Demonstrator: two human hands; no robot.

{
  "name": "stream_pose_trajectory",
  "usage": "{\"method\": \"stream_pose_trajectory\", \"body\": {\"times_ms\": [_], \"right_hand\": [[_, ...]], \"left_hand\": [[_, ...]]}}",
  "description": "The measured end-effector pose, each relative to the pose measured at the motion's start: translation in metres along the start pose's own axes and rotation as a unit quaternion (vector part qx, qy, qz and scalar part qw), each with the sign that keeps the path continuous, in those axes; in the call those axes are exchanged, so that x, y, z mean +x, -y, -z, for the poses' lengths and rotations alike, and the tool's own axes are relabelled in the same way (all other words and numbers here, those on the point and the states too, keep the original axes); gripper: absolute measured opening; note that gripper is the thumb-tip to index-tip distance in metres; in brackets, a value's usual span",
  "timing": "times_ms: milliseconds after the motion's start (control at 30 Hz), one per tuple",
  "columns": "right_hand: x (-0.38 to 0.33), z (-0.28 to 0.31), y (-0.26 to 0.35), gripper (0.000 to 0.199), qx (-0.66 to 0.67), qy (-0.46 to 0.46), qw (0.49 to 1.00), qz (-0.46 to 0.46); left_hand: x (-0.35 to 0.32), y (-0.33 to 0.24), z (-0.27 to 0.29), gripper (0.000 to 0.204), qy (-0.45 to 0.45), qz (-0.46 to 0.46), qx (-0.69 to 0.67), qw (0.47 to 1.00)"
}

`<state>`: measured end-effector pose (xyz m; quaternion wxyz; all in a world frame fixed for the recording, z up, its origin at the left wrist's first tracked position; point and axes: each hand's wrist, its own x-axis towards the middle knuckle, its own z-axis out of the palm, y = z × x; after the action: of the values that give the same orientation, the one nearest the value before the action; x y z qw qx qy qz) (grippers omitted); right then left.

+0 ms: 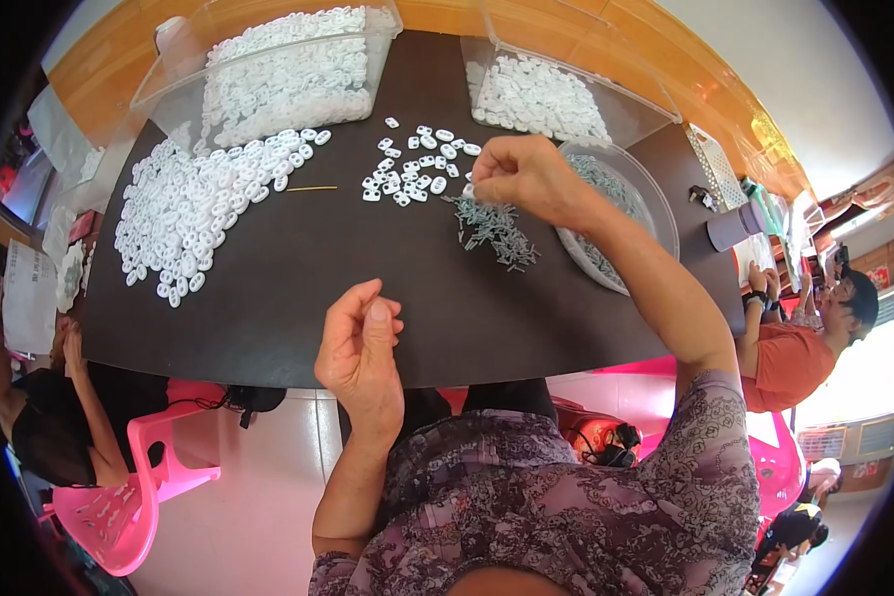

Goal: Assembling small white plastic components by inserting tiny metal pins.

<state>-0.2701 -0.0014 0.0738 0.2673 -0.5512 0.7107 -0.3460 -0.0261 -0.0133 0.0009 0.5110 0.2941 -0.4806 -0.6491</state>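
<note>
My right hand (526,179) reaches over the dark table, fingers pinched together at the upper edge of a pile of small grey pins (497,236). A bit of white shows by its fingertips; what they hold is too small to make out. Left of that hand lie scattered small white plastic pieces (402,182), each with two holes. Near the front edge, my left hand (363,343) is raised with curled fingers and the thumb against them. Anything inside it is hidden. A large heap of white oval two-holed pieces (184,204) spreads over the table's left side.
Two clear plastic bins of white pieces, a left bin (385,55) and a right bin (621,84), stand at the back. A round tub (666,223) of grey pins sits right, near a purple-grey cup (733,228). A thin brass-coloured rod (312,188) lies mid-table. People sit on both sides.
</note>
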Motion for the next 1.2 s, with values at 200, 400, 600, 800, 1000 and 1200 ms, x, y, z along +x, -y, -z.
{"method": "stream_pose_trajectory", "body": {"times_ms": [200,400,600,800,1000,1200], "right_hand": [[-0.036,-0.034,0.035,0.006,0.143,0.06,0.988,-0.01],[-0.049,-0.056,0.046,0.004,0.201,0.045,0.978,0.014],[-0.056,-0.061,0.044,0.004,0.226,0.061,0.972,0.005],[-0.061,-0.066,0.038,0.012,0.206,0.036,0.978,-0.023],[-0.068,-0.075,0.034,0.012,0.234,0.023,0.972,-0.019],[-0.084,-0.084,0.033,0.009,0.231,-0.032,0.972,0.003]], "left_hand": [[0.003,-0.002,-0.016,0.022,0.049,0.034,-0.04,0.997],[0.002,0.001,-0.021,0.023,0.069,0.046,-0.076,0.994],[0.002,-0.004,-0.018,0.017,0.072,0.084,-0.109,0.988],[0.0,-0.002,-0.016,0.016,0.074,0.091,-0.101,0.988],[-0.001,0.0,-0.013,0.011,0.086,0.095,-0.077,0.989],[-0.003,-0.002,-0.01,0.012,0.108,0.084,-0.075,0.988]]}}
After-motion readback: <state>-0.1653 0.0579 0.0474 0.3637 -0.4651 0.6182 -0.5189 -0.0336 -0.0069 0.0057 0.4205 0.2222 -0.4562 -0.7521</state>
